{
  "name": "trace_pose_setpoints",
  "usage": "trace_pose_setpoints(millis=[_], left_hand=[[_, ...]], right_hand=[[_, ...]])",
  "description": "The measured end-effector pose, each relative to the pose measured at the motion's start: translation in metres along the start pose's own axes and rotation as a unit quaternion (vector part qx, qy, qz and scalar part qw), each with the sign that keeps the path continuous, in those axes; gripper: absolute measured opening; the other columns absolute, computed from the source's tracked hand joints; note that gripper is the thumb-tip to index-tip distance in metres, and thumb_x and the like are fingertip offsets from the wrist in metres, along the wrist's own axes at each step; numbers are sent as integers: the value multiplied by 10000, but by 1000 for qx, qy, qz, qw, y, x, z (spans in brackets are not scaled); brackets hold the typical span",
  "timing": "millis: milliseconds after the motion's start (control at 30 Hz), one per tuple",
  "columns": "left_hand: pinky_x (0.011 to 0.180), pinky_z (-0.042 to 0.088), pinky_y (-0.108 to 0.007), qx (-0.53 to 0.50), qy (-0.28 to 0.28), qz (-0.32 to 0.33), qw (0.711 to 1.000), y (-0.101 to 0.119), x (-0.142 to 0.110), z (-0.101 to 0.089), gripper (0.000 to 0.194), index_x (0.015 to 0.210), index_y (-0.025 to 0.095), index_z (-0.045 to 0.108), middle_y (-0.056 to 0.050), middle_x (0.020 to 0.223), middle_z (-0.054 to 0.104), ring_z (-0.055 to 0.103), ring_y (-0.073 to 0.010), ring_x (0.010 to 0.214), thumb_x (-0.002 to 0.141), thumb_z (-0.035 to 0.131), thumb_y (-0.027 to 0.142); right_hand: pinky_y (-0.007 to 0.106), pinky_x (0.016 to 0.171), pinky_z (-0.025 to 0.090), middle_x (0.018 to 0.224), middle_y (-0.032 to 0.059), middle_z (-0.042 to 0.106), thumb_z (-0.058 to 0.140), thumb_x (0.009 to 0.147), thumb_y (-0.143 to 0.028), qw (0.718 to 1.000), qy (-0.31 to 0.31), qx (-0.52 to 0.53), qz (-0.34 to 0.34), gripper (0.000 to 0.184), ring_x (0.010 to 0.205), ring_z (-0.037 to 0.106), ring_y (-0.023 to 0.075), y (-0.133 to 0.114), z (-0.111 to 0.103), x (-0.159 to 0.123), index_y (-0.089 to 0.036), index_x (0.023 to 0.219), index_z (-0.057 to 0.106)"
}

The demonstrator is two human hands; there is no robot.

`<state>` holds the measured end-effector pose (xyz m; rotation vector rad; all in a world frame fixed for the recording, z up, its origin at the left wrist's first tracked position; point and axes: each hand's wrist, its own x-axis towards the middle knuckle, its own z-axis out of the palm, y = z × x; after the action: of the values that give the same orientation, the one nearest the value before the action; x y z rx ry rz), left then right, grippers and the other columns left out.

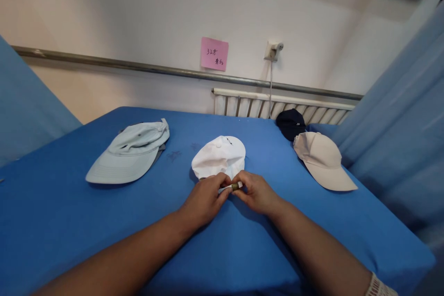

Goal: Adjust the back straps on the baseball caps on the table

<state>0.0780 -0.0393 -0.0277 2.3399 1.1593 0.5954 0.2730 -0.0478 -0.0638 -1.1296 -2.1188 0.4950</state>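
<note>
The strap (227, 188) of the white cap (215, 155) is pinched in both hands — the left hand (207, 198) has thumb and forefinger closed on its left part, the right hand (256, 192) has thumb and fingertips closed about its right end. The fingertips of the two hands nearly meet, and the knuckles hide part of the strap.

The white cap lies around the middle of the table (166, 226), between its left and right edges, just beyond the fingertips on the side toward the far edge. Its crown is soft and slightly rumpled, with a button on top and a small dark mark past the button; the rounded brim is on the side away from the hands. On the strap shows a short olive-brown piece with a pale tip — too small to make out fully.

Toward the left edge lies the pale blue-grey cap (126, 159), brim toward the near left corner. Near the right edge is the beige cap (324, 155), and just behind it, at the far right corner, the dark cap (290, 122).
</note>
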Motion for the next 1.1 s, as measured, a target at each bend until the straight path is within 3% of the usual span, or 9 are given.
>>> trace_pose_setpoints(millis=[133,267,667,867,1100], left_hand=[[780,439,-342,32,12,23,999,1,-2,-8,209,1036,201,612,-68,975,703,626,-233,893,893,523,324],[806,422,-362,71,29,32,997,-3,-2,-13,165,985,208,632,-62,924,704,616,-241,879,894,519,288],[768,403,-347,67,-5,48,997,1,0,-9,186,904,197,639,-56,863,689,600,-225,835,929,470,271],[737,395,-332,63,13,19,998,1,1,-13,174,861,207,634,-40,812,688,605,-218,804,912,505,312],[727,397,-332,69,18,37,997,-1,1,-2,181,830,202,627,-42,808,686,592,-213,795,913,506,308]], right_hand=[[247,676,431,837,-2,639,622,838,-153,999,34,17,16,108,738,587,136,3,-3,2,-206,921,577],[252,686,449,842,-6,652,647,813,-155,997,56,31,41,135,739,602,139,4,-6,3,-214,920,589],[253,686,429,865,1,632,610,803,-86,1000,17,-5,3,196,752,591,143,-4,-3,2,-208,947,559],[263,712,438,879,5,633,643,804,-122,1000,31,-3,4,204,779,596,153,-2,-4,2,-218,961,555],[259,689,430,876,4,636,623,824,-135,1000,8,-17,-13,165,763,595,151,-8,-1,1,-224,948,560]])
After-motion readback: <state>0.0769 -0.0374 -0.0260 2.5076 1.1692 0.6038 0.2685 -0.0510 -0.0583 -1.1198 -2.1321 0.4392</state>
